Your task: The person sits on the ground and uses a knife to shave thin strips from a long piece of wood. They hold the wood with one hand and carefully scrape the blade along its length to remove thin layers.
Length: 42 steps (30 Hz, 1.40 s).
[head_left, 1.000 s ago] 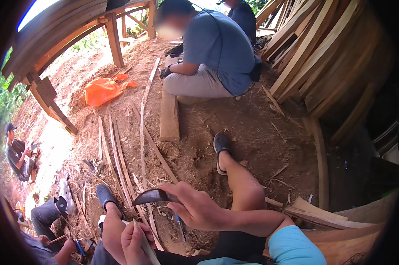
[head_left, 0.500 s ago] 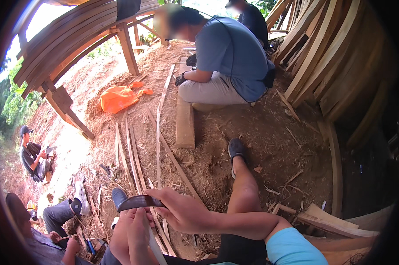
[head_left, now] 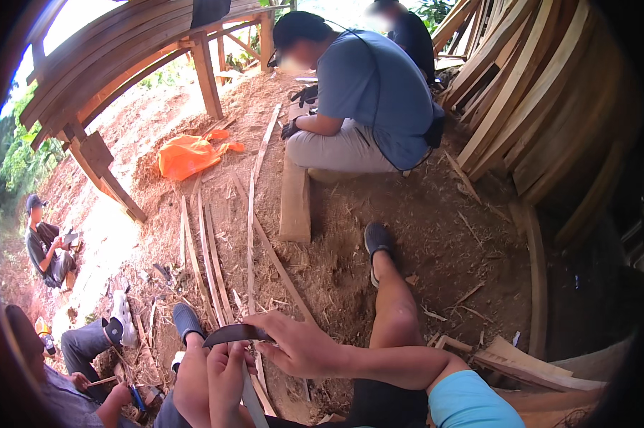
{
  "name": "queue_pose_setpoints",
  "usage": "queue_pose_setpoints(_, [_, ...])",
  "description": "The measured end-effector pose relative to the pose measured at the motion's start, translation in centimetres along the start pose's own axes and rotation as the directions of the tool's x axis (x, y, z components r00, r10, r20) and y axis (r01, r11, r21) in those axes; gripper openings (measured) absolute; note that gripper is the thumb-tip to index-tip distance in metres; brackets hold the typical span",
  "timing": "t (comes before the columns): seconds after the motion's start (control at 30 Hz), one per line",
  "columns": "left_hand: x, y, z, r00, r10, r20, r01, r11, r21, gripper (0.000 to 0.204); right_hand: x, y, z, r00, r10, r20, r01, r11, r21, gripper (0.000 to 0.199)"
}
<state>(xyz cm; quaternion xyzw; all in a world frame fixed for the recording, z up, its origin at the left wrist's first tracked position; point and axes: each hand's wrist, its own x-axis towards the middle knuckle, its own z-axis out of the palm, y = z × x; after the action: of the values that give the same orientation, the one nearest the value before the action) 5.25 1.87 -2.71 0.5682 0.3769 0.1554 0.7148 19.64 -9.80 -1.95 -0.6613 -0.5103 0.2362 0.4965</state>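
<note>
My right hand is closed around the right end of a dark, curved, blade-like piece, held level above my left knee. Whether it is a knife blade or a handle I cannot tell. Just below it, my left hand pinches a long, flat, pale grey strip, which slants down toward my lap. The fingertips of my left hand lie close under the dark piece, and the spot where strip and dark piece meet is partly hidden by them.
Long thin wood strips lie on the dirt ahead, beside a thick plank. A person in a blue shirt sits on it. An orange bag lies left; another person's hand is close at lower left. Boards lean at right.
My two hands and the dark piece have shifted slightly down, and the piece is still in my right hand. The blue-shirted person's gloved far hand has lifted and spread a little.
</note>
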Motion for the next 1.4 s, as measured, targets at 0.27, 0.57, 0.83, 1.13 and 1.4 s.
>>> queue_pose_setpoints(0.27, [-1.0, -0.6, -0.5, 0.998, -0.062, -0.021, 0.061, 0.996, -0.064, 0.02, -0.1, 0.1, -0.1, 0.999, 0.012, 0.045, -0.011, 0.999, -0.031, 0.044])
queue_pose_setpoints(0.57, [-1.4, -1.3, -2.2, 0.999, 0.038, 0.026, -0.034, 0.992, -0.123, 0.022, 0.8, -0.3, 0.1, 0.998, -0.052, 0.03, 0.052, 0.998, 0.028, 0.04])
queue_pose_setpoints(0.83, [-2.9, -1.9, -1.6, 0.986, 0.026, 0.163, -0.013, 0.997, -0.081, 0.019, -0.6, -1.3, 1.9, 0.994, -0.034, 0.104, 0.03, 0.999, 0.04, 0.042])
queue_pose_setpoints(1.13, [-3.0, -2.2, -3.2, 0.977, 0.07, 0.2, -0.065, 0.997, -0.034, 0.018, -0.2, -2.2, 2.5, 0.982, -0.185, 0.025, 0.186, 0.965, -0.187, 0.043])
queue_pose_setpoints(1.4, [-2.9, -3.8, -4.6, 0.98, 0.111, 0.166, -0.109, 0.994, -0.024, 0.017, 2.4, -3.3, 1.0, 0.974, -0.212, 0.083, 0.227, 0.921, -0.317, 0.046])
